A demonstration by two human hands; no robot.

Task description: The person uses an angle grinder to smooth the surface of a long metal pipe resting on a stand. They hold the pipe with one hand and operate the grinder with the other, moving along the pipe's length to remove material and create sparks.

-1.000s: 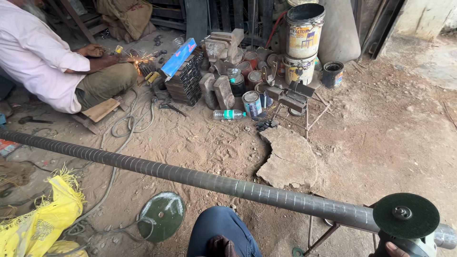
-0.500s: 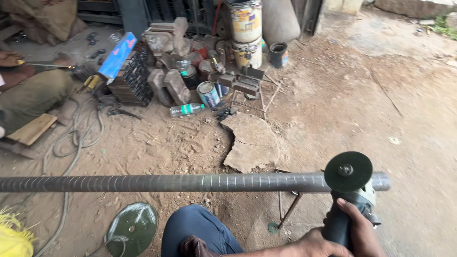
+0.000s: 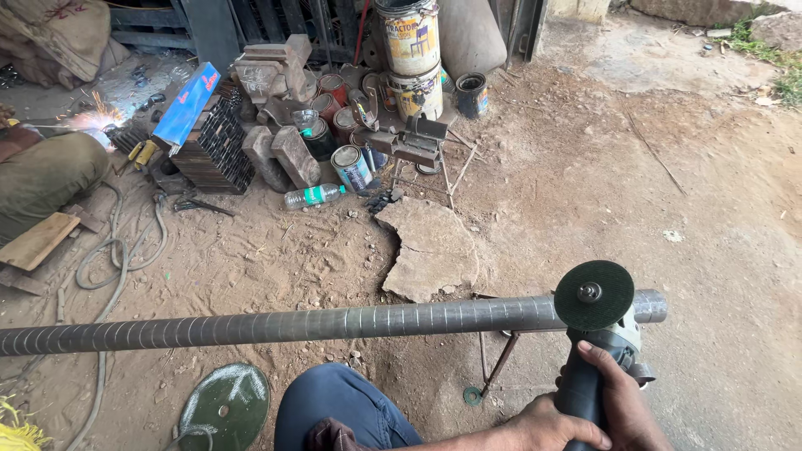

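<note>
Presently both hands, left hand (image 3: 555, 430) and right hand (image 3: 618, 401), are clamped on the grinder (image 3: 597, 334); its disc (image 3: 594, 294) touches the pipe (image 3: 334, 321), which might roll, causing kickback.

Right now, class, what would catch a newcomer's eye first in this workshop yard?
First, the long ribbed metal pipe lying straight across the foreground, with the angle grinder and its dark disc at the pipe's right end, gripped by both hands at bottom right. Next, bright sparks at far left beside a seated person, and stacked paint tins at top centre.

Angle grinder (image 3: 597, 334) with dark green disc upright, against long grey metal pipe (image 3: 334, 322) lying level near its right end
</note>
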